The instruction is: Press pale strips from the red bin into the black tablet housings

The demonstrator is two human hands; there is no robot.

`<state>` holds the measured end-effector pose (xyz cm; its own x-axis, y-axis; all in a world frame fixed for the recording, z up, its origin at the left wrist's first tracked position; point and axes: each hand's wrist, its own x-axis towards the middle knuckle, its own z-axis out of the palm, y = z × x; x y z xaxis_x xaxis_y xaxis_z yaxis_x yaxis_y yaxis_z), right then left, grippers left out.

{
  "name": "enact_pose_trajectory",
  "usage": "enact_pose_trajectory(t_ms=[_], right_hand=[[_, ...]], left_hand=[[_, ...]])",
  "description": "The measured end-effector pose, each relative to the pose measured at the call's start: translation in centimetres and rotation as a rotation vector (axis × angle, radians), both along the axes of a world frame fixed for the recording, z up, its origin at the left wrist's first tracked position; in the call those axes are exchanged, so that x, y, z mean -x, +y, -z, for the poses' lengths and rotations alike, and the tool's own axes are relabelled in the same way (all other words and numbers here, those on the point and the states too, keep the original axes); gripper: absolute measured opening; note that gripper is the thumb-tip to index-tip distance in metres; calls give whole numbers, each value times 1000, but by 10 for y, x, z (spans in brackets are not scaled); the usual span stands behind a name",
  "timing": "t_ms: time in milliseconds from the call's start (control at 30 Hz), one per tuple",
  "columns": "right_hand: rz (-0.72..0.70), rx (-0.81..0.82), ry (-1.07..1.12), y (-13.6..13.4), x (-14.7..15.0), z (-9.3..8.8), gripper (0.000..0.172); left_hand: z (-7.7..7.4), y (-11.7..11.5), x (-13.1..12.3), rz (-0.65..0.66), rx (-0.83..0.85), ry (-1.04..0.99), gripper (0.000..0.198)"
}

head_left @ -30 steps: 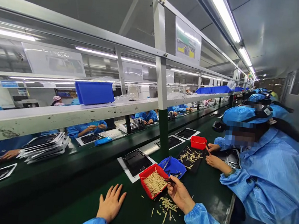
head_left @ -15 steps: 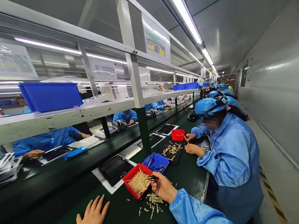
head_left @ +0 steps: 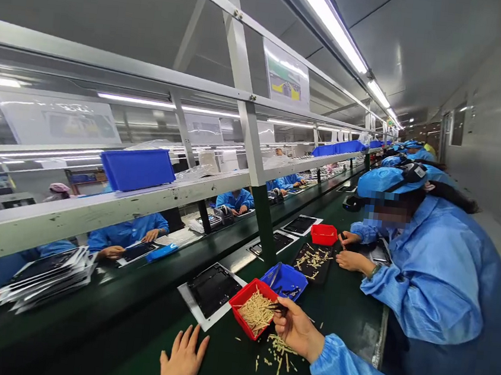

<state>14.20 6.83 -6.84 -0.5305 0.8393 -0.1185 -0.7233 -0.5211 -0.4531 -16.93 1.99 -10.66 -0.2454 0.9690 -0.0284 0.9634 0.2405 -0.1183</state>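
My right hand (head_left: 299, 330) pinches a pair of dark tweezers (head_left: 277, 307) at the right side of a red bin (head_left: 237, 317). The tips reach over the heap of small pale strips (head_left: 256, 312) inside; whether they grip one is too small to tell. My left hand (head_left: 183, 359) lies on the green belt with fingers spread, holding nothing. Beyond it, a black panel on a white sheet (head_left: 210, 291) rests left of the red bin. Loose pale strips (head_left: 280, 349) are scattered below my right hand.
A blue bin (head_left: 297, 276) with dark items stands behind the red one. A co-worker (head_left: 430, 266) sits at the right by a black tray of strips (head_left: 323, 270) and another red bin (head_left: 324, 234). A green-based post (head_left: 264, 225) carries the shelf at left.
My view has turned left, so everything appears further right. My right hand stays at the red bin with the tweezers, and my left hand still lies on the belt.
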Motion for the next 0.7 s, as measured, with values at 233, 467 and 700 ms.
enact_pose_trajectory(t_ms=[233, 467, 700], right_hand=[[-22, 11, 60, -19, -2, -12, 22], [-30, 69, 81, -28, -4, -23, 24], [-47, 210, 159, -37, -19, -22, 25]], left_hand=[[7, 2, 7, 11, 9, 28, 51], [9, -4, 7, 15, -42, 50, 48], [-45, 35, 3, -47, -144, -39, 47]])
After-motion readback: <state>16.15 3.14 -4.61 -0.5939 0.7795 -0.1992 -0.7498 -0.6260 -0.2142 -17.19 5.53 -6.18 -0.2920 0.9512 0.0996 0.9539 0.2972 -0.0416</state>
